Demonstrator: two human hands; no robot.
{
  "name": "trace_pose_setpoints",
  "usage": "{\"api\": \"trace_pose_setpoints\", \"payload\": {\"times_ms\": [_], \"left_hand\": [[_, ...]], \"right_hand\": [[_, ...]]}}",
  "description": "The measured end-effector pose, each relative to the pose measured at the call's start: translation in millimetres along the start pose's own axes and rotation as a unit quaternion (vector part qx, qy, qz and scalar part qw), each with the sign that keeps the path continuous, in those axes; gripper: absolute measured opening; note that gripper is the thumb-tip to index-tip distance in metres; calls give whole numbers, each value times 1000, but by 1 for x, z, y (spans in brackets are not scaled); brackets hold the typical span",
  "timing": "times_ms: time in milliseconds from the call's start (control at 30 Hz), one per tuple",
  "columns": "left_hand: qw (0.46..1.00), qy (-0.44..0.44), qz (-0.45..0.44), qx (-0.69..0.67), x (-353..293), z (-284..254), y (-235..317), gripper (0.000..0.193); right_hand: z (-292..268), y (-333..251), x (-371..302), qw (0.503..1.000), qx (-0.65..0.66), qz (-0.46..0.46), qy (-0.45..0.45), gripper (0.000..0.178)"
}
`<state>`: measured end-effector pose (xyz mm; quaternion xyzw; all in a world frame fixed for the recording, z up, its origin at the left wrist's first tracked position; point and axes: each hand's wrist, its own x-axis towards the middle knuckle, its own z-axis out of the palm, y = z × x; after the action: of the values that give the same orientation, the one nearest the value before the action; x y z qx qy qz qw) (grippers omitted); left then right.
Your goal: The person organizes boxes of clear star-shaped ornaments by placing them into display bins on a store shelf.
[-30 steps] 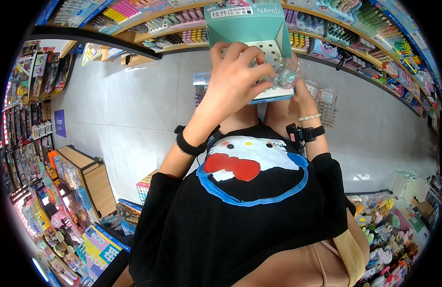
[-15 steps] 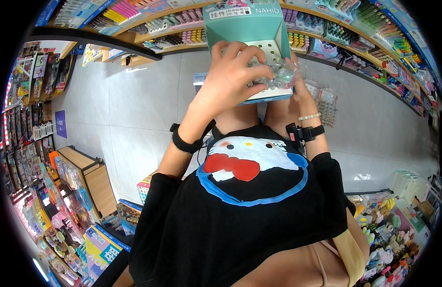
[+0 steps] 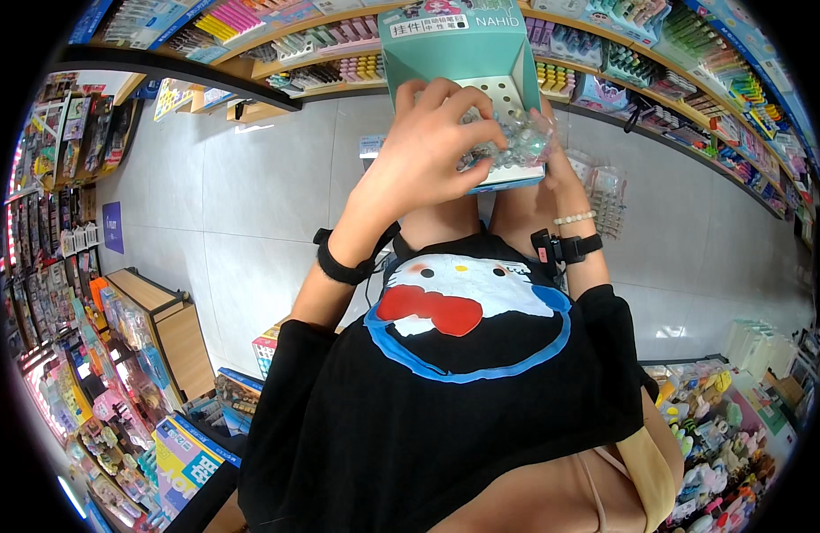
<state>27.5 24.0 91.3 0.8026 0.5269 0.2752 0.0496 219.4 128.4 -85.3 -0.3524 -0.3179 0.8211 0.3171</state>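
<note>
A teal open-topped cardboard display box (image 3: pixel 450 60) rests around my thighs, its printed back panel standing up. Inside lies a white insert with round holes (image 3: pixel 506 92). Over the front part of the insert is a crinkled clear plastic packet (image 3: pixel 527 144) with small pale-green and silvery pieces, too small to name. My left hand (image 3: pixel 436 133) reaches in from the left, fingers curled and thumb and forefinger around the packet's left part. At the box's right wall, my right hand (image 3: pixel 556 153) grips the side, its fingers partly hidden behind the packet and wall.
More clear packets (image 3: pixel 608 200) lie on the grey tiled floor (image 3: pixel 259 186) to the right of my legs. Shelves of pens (image 3: pixel 356 69) curve along the far side. A wooden display stand (image 3: pixel 181 342) is at the left, and a bin of plush toys (image 3: pixel 720 453) at the lower right.
My left thumb and fingers have shifted slightly against the packet. The box and my right hand stay almost where they were.
</note>
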Motion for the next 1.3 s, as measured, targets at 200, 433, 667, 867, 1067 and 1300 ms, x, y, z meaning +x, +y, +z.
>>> {"api": "trace_pose_setpoints", "payload": {"times_ms": [200,433,667,867,1067,1300], "left_hand": [[997,73,-31,23,-1,-19,-14,16],[946,23,-258,-195,-32,-47,-40,19],[916,-33,-265,-298,-53,-33,-42,26],[920,-53,-253,-294,-52,-29,-48,24],[916,-45,-266,-297,-51,-24,-50,20],[923,-32,-250,-289,-52,-24,-49,18]], "right_hand": [[-10,4,6,1000,-18,1,21,75],[4,-3,-9,998,-29,-19,58,70],[15,-9,-16,998,-19,-16,55,64],[5,-2,-9,997,-10,-51,50,60],[5,-5,-4,998,-15,-54,12,50],[6,-6,-3,997,-32,-76,13,49]]}}
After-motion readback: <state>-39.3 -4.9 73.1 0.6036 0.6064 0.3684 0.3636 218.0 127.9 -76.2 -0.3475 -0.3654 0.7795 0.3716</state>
